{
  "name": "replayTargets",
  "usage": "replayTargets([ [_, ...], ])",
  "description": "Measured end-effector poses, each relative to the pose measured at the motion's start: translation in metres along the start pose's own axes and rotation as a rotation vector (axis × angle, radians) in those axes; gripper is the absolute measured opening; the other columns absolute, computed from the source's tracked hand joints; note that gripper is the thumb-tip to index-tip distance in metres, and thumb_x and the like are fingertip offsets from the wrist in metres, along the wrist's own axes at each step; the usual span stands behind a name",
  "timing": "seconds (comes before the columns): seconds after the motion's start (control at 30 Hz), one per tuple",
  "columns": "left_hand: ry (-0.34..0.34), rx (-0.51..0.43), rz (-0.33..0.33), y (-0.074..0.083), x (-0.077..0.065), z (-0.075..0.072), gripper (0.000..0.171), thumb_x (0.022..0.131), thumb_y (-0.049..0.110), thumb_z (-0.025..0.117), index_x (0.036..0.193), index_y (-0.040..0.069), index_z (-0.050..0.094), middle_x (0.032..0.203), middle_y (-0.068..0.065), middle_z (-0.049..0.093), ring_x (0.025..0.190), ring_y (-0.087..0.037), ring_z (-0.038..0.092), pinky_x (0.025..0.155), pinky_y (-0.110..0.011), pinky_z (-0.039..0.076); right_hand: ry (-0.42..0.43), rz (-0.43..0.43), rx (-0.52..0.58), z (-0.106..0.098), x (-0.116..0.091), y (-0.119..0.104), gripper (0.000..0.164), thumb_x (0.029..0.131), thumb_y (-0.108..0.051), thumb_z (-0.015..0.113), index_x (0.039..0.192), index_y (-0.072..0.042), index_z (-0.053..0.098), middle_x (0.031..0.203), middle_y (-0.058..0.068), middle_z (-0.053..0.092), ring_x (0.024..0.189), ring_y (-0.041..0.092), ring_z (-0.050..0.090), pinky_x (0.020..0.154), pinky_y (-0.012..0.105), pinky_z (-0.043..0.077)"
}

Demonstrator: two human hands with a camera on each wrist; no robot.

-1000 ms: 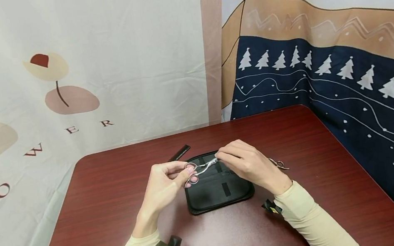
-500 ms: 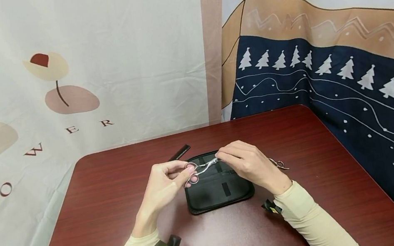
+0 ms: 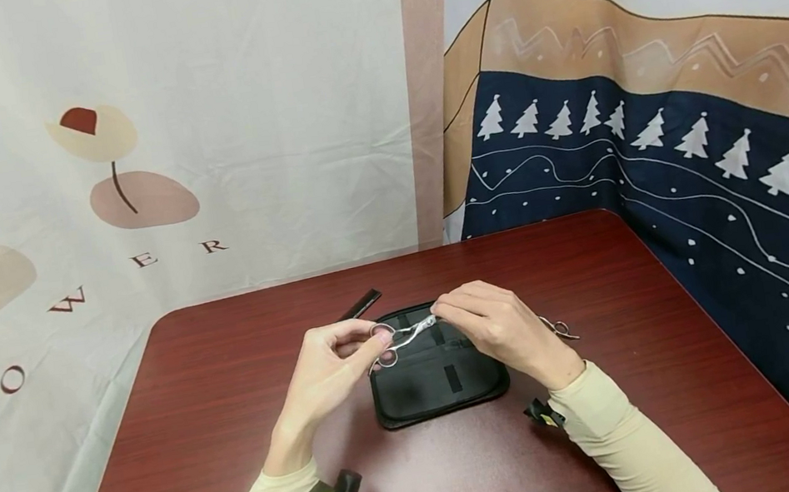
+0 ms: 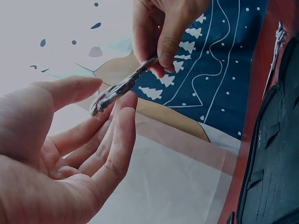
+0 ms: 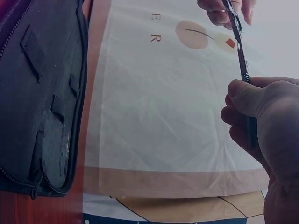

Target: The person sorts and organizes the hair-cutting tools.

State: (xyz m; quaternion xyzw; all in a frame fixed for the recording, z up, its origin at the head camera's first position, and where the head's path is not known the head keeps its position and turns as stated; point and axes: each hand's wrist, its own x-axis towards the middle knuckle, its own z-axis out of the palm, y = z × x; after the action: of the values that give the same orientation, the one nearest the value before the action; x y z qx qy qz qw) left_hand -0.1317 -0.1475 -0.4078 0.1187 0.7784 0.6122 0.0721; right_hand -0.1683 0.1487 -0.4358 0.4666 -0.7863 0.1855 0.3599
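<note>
Silver scissors [image 3: 417, 330] are held level between both hands, over the open black zip case [image 3: 423, 397]. My left hand [image 3: 328, 366] pinches the finger rings between thumb and fingertips. In the left wrist view, the handles [image 4: 114, 94] appear edge-on, with the thumb on one side and the fingers on the other. My right hand [image 3: 500, 328] pinches the blade end, its thumb lying along the metal. Most of the blades are hidden by these fingers in the head view; the right wrist view shows the blade tip [image 5: 252, 135] reaching past them.
A second pair of scissors [image 3: 560, 328] lies on the dark red table [image 3: 239, 436], partly behind my right hand. One narrow black strip, comb-like [image 3: 361, 305], lies behind my left hand. The case has elastic loops [image 5: 57, 109] inside. Printed curtains [image 3: 272, 129] hang behind the table.
The left fingertips have shifted slightly at the rings and show less below them. The scissors, right hand and case keep their places.
</note>
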Motion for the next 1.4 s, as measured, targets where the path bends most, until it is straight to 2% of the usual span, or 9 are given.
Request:
replayTargets([
  [0.23,0.073,0.094,0.01,0.003,-0.002,0.0,0.026,0.101,0.027,0.085,0.125,0.016,0.083,0.117,-0.008,0.086,0.095,-0.012,0.084,0.085,-0.024,0.064,0.012,0.016,0.013,-0.001,-0.001,0.001,0.036,0.095,0.006,0.084,0.128,-0.006,0.081,0.121,0.007,0.084,0.111,0.02,0.08,0.1,0.036,0.068],
  [0.3,0.089,0.11,0.036,0.005,-0.003,0.0,0.029,0.101,0.027,0.086,0.129,0.021,0.081,0.123,-0.007,0.085,0.102,-0.011,0.083,0.088,-0.024,0.064,0.017,0.023,0.02,-0.002,-0.001,0.001,0.039,0.093,0.007,0.086,0.129,-0.006,0.081,0.121,0.007,0.084,0.111,0.021,0.08,0.099,0.036,0.068],
  [0.47,0.124,0.129,0.154,0.006,-0.004,0.0,0.046,0.099,0.021,0.088,0.142,0.026,0.074,0.139,-0.002,0.08,0.125,-0.005,0.076,0.101,-0.024,0.064,0.032,0.037,0.04,-0.002,-0.001,0.002,0.039,0.092,0.009,0.086,0.127,-0.006,0.082,0.121,0.008,0.084,0.11,0.022,0.081,0.099,0.036,0.068],
  [0.6,0.164,0.167,0.251,0.006,-0.005,0.001,0.059,0.097,0.018,0.09,0.151,0.028,0.069,0.149,0.006,0.075,0.137,-0.004,0.071,0.108,-0.023,0.061,0.037,0.048,0.05,-0.002,-0.003,0.003,0.035,0.094,0.009,0.084,0.125,-0.005,0.082,0.12,0.009,0.085,0.11,0.022,0.081,0.098,0.037,0.068],
  [0.8,0.257,0.309,0.377,0.007,-0.005,0.005,0.074,0.091,0.024,0.096,0.157,0.034,0.064,0.157,0.013,0.067,0.136,-0.012,0.069,0.117,-0.019,0.052,0.03,0.068,0.044,-0.002,-0.004,0.004,0.034,0.093,0.007,0.086,0.124,-0.006,0.083,0.12,0.009,0.085,0.109,0.023,0.082,0.098,0.038,0.069],
  [0.93,0.293,0.411,0.474,0.006,-0.005,0.007,0.082,0.087,0.027,0.098,0.161,0.031,0.061,0.161,0.007,0.065,0.146,-0.016,0.065,0.125,-0.022,0.046,0.033,0.073,0.037,-0.002,-0.003,0.004,0.035,0.091,0.006,0.088,0.123,-0.006,0.083,0.118,0.009,0.086,0.108,0.023,0.083,0.097,0.038,0.07],
  [1.03,0.293,0.466,0.518,0.005,-0.005,0.009,0.088,0.086,0.028,0.099,0.164,0.028,0.058,0.164,0.003,0.062,0.151,-0.018,0.061,0.128,-0.025,0.045,0.039,0.074,0.032,-0.001,-0.004,0.004,0.037,0.088,0.007,0.091,0.122,-0.006,0.083,0.117,0.01,0.086,0.107,0.023,0.083,0.095,0.04,0.07],
  [1.27,0.284,0.602,0.603,0.004,-0.005,0.012,0.097,0.08,0.03,0.102,0.166,0.024,0.058,0.167,-0.002,0.059,0.152,-0.028,0.06,0.12,-0.053,0.051,0.029,0.087,0.028,0.0,-0.005,0.005,0.035,0.087,0.004,0.092,0.119,-0.006,0.084,0.115,0.009,0.086,0.104,0.023,0.083,0.092,0.039,0.071],
  [1.4,0.272,0.664,0.642,0.003,-0.002,0.013,0.097,0.079,0.035,0.103,0.165,0.022,0.059,0.165,-0.005,0.061,0.151,-0.029,0.06,0.118,-0.058,0.05,0.005,0.114,0.039,-0.001,-0.004,0.005,0.032,0.089,0.002,0.092,0.119,-0.007,0.084,0.114,0.008,0.086,0.102,0.022,0.083,0.09,0.039,0.071],
])
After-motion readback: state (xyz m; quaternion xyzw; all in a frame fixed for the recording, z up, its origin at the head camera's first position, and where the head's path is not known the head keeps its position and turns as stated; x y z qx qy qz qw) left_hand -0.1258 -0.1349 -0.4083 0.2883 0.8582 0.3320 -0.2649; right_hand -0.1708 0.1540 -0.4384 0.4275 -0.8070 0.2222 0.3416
